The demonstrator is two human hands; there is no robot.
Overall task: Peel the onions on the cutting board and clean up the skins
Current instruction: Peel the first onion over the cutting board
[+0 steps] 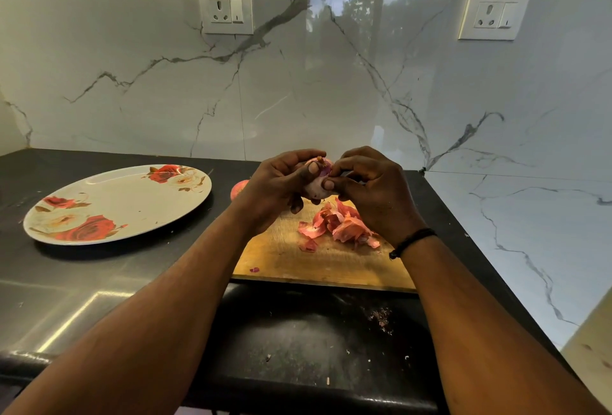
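My left hand point(281, 182) grips a small, partly peeled onion point(317, 186) above the far end of the wooden cutting board point(291, 259). My right hand point(371, 182) pinches at the onion's skin near its top with thumb and fingertips. A pile of pink onion skins point(337, 224) lies on the board just below my hands. A second onion point(239, 189) with its skin on peeks out behind my left wrist, on the counter at the board's far left corner.
A large white plate with red roses point(119, 202) sits on the black counter point(82, 282) to the left. Small skin crumbs point(381, 317) lie on the counter in front of the board. A marble wall with two sockets stands behind, and another wall closes the right side.
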